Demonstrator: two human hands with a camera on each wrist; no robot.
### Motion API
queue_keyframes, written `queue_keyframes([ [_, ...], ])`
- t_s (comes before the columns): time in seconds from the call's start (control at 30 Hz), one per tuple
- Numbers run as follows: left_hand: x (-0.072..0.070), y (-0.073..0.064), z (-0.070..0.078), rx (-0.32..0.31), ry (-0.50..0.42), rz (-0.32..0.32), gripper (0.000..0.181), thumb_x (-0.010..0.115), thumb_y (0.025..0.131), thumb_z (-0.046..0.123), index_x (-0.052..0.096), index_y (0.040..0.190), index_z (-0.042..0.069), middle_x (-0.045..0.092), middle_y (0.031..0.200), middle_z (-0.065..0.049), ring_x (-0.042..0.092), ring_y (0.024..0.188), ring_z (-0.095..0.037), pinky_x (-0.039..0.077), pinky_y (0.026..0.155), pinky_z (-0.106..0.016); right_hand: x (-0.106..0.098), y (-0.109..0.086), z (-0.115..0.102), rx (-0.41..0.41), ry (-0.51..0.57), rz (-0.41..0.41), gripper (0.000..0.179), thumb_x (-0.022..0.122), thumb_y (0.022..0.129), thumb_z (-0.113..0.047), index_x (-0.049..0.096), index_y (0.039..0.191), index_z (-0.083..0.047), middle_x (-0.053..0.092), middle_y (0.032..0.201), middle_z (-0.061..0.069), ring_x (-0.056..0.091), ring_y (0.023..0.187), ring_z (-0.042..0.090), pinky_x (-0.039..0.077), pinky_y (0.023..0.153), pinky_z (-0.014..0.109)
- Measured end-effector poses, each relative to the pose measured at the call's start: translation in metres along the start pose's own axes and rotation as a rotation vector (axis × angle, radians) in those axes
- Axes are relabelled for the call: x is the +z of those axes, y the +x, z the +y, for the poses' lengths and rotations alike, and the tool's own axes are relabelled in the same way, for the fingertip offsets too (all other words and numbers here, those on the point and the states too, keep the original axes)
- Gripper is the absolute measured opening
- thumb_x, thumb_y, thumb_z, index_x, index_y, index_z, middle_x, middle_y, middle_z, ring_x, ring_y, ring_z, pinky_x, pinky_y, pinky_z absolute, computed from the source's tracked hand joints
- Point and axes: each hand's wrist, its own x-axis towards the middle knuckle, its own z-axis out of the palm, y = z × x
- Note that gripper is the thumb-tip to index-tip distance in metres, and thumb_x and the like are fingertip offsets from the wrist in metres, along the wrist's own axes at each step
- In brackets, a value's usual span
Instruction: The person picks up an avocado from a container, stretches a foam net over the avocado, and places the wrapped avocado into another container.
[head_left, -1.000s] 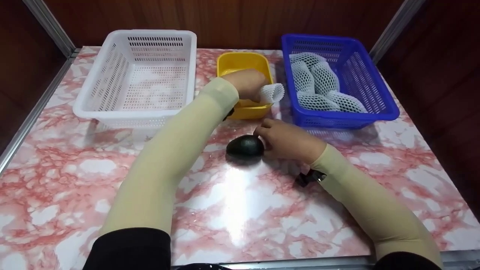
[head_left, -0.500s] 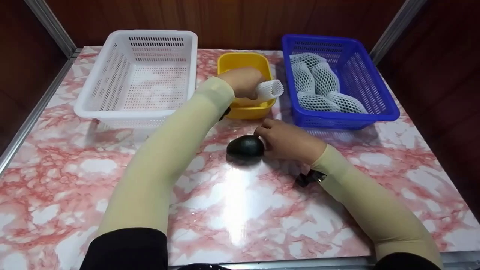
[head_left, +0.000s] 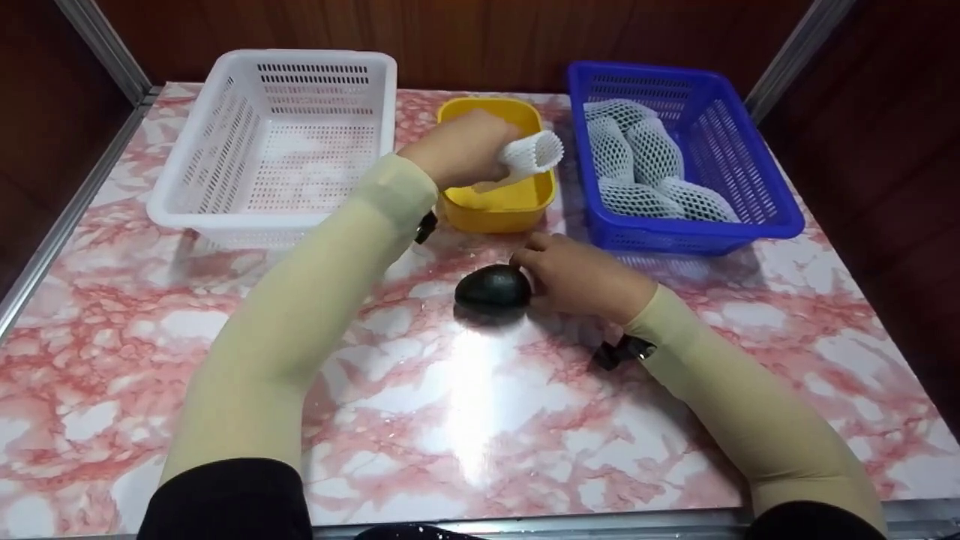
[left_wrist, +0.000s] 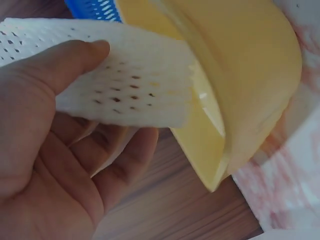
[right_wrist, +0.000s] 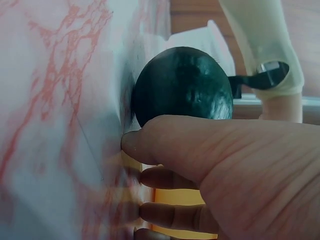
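Note:
My left hand [head_left: 461,150] is over the yellow bin [head_left: 495,220] and pinches a white foam net sleeve [head_left: 534,154]. In the left wrist view the thumb lies on top of the foam net sleeve [left_wrist: 135,87], with fingers beneath it. The sleeve's round open end faces right in the head view. A dark green avocado [head_left: 491,289] lies on its side on the table. Beside its right end rests my right hand [head_left: 585,277]. The right wrist view has the thumb close against the avocado [right_wrist: 185,82] and the loosely extended fingertips on the tabletop.
A white perforated basket [head_left: 262,220] stands at the back left. At the back right, a blue basket [head_left: 697,238] holds several net-wrapped items [head_left: 652,150]. The tabletop [head_left: 390,450] has a red and white marbled pattern. Wooden panels [head_left: 480,45] close off the back and sides.
My left hand has lifted the foam net sleeve up and away from the yellow bin, moving slightly left and back. The right hand and avocado stay in place.

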Motion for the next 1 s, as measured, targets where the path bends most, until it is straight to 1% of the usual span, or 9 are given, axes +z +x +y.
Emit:
queue_keyframes([
  [0.17, -0.005, -0.018, 0.003, 0.020, 0.032, 0.127, 0.031, 0.072, 0.105, 0.020, 0.073, 0.135, 0.013, 0.078, 0.130, -0.007, 0.068, 0.111, -0.027, 0.056, 0.114, -0.044, 0.000, 0.001, 0.000, 0.000, 0.002, 0.010, 0.049, 0.090, 0.088, -0.023, 0.070, 0.132, -0.011, 0.066, 0.125, 0.014, 0.067, 0.104, 0.032, 0.061, 0.095, 0.051],
  [0.37, -0.006, -0.053, 0.014, 0.002, 0.055, 0.230, 0.026, 0.074, 0.105, 0.025, 0.069, 0.126, 0.010, 0.075, 0.119, -0.010, 0.066, 0.107, -0.030, 0.058, 0.106, -0.045, 0.001, 0.001, 0.001, -0.010, 0.007, 0.017, 0.047, 0.090, 0.089, -0.022, 0.070, 0.130, -0.011, 0.065, 0.124, 0.013, 0.067, 0.103, 0.031, 0.060, 0.095, 0.050],
  [0.43, -0.004, -0.067, 0.020, 0.031, 0.066, 0.288, 0.025, 0.076, 0.104, 0.023, 0.069, 0.122, 0.008, 0.075, 0.116, -0.012, 0.067, 0.104, -0.032, 0.059, 0.101, -0.048, 0.001, 0.000, 0.001, -0.020, 0.008, 0.027, 0.045, 0.089, 0.088, -0.021, 0.071, 0.127, -0.010, 0.066, 0.122, 0.013, 0.066, 0.103, 0.031, 0.059, 0.094, 0.049],
  [0.5, 0.001, -0.081, 0.024, 0.082, 0.074, 0.355, 0.023, 0.078, 0.101, 0.021, 0.069, 0.117, 0.007, 0.076, 0.113, -0.013, 0.069, 0.100, -0.033, 0.061, 0.096, -0.050, 0.000, -0.001, 0.001, -0.029, 0.006, 0.039, 0.044, 0.090, 0.088, -0.021, 0.071, 0.125, -0.009, 0.065, 0.119, 0.013, 0.066, 0.101, 0.031, 0.058, 0.092, 0.049],
  [0.63, 0.017, -0.113, 0.026, 0.188, 0.148, 0.491, 0.022, 0.083, 0.096, 0.017, 0.069, 0.110, 0.006, 0.076, 0.107, -0.014, 0.071, 0.089, -0.037, 0.063, 0.079, -0.053, -0.001, -0.001, 0.001, -0.044, 0.001, 0.056, 0.043, 0.090, 0.087, -0.021, 0.071, 0.123, -0.009, 0.065, 0.117, 0.013, 0.066, 0.098, 0.031, 0.058, 0.089, 0.048],
  [0.73, 0.032, -0.132, 0.023, 0.214, 0.212, 0.545, 0.023, 0.085, 0.094, 0.015, 0.067, 0.106, 0.007, 0.073, 0.101, -0.012, 0.071, 0.082, -0.037, 0.062, 0.069, -0.053, 0.000, 0.000, 0.000, -0.046, 0.005, 0.057, 0.045, 0.090, 0.088, -0.021, 0.070, 0.127, -0.010, 0.066, 0.122, 0.014, 0.068, 0.101, 0.032, 0.060, 0.092, 0.050],
  [0.83, 0.046, -0.143, 0.016, 0.202, 0.235, 0.540, 0.025, 0.086, 0.091, 0.011, 0.067, 0.107, 0.008, 0.074, 0.101, -0.010, 0.073, 0.081, -0.036, 0.062, 0.068, -0.052, 0.000, 0.000, -0.001, -0.052, 0.021, 0.053, 0.047, 0.089, 0.090, -0.021, 0.069, 0.132, -0.011, 0.067, 0.128, 0.015, 0.069, 0.107, 0.034, 0.060, 0.097, 0.052],
  [0.9, 0.053, -0.147, 0.011, 0.184, 0.248, 0.508, 0.034, 0.088, 0.088, 0.009, 0.069, 0.116, 0.009, 0.076, 0.105, -0.010, 0.075, 0.084, -0.037, 0.064, 0.071, -0.053, 0.001, 0.000, -0.001, -0.049, 0.028, 0.049, 0.045, 0.088, 0.091, -0.020, 0.070, 0.132, -0.011, 0.067, 0.127, 0.015, 0.069, 0.108, 0.034, 0.060, 0.098, 0.052],
  [1.0, 0.060, -0.150, 0.003, 0.146, 0.252, 0.437, 0.045, 0.091, 0.087, 0.010, 0.068, 0.125, 0.010, 0.076, 0.108, -0.011, 0.076, 0.087, -0.038, 0.064, 0.074, -0.054, 0.000, -0.001, -0.001, -0.029, 0.025, 0.037, 0.041, 0.087, 0.092, -0.019, 0.071, 0.129, -0.012, 0.066, 0.124, 0.014, 0.069, 0.106, 0.033, 0.060, 0.097, 0.051],
])
